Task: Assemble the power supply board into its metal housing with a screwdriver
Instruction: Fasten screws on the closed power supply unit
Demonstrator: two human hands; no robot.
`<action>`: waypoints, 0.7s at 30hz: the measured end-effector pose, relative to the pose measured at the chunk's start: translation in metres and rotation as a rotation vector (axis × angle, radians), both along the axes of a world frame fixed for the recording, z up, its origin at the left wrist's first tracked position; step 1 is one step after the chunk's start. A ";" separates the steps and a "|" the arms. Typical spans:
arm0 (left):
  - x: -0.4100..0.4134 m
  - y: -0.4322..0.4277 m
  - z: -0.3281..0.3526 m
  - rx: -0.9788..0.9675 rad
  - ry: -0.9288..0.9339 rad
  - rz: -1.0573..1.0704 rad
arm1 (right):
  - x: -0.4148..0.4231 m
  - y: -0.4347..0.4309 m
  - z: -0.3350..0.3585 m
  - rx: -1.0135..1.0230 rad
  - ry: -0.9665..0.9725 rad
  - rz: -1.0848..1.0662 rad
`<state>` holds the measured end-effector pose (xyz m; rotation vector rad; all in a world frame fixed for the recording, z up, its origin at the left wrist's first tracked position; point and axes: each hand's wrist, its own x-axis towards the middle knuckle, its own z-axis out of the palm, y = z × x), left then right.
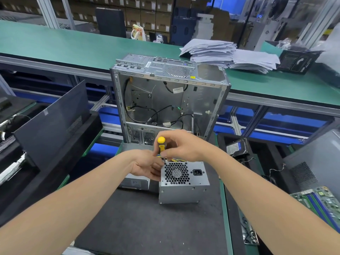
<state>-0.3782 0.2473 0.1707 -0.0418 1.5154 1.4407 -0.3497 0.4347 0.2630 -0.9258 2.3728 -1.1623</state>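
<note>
A grey metal power supply housing [184, 190] stands on the dark mat, its fan grille and power socket facing up. Yellow wires show behind its far edge. My right hand [182, 146] grips the yellow-handled screwdriver [161, 144], held upright with its tip at the housing's top left corner. My left hand [147, 167] holds the housing's left side near that corner, fingers curled against the metal. The screw itself is hidden by my fingers.
An open silver computer case [169, 100] stands upright just behind, cables inside. A dark side panel [53, 126] leans at the left. A motherboard [320, 201] lies at the right, a hard drive [236, 147] behind it. Paper stacks [230, 54] sit on the green bench [73, 45].
</note>
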 end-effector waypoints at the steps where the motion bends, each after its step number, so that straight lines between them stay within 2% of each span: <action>1: -0.001 0.001 -0.001 -0.019 -0.003 0.012 | -0.002 -0.001 -0.001 -0.004 0.016 -0.078; 7: 0.000 0.003 -0.001 -0.050 -0.037 0.077 | 0.000 -0.006 -0.011 -0.101 0.011 -0.484; 10: 0.000 0.002 0.001 -0.045 -0.038 0.067 | 0.003 -0.013 -0.017 0.064 0.221 -0.627; 12: 0.001 0.002 0.003 -0.042 -0.042 0.057 | 0.005 -0.016 -0.017 0.097 0.277 -0.684; 14: 0.002 0.003 0.004 -0.046 -0.037 0.069 | 0.004 -0.014 -0.013 0.128 0.283 -0.663; 18: 0.002 0.004 0.002 -0.052 -0.051 0.088 | 0.005 -0.008 -0.005 0.101 0.213 -0.428; 21: 0.001 0.004 0.001 -0.063 -0.055 0.105 | 0.006 0.004 -0.005 -0.010 0.230 -0.471</action>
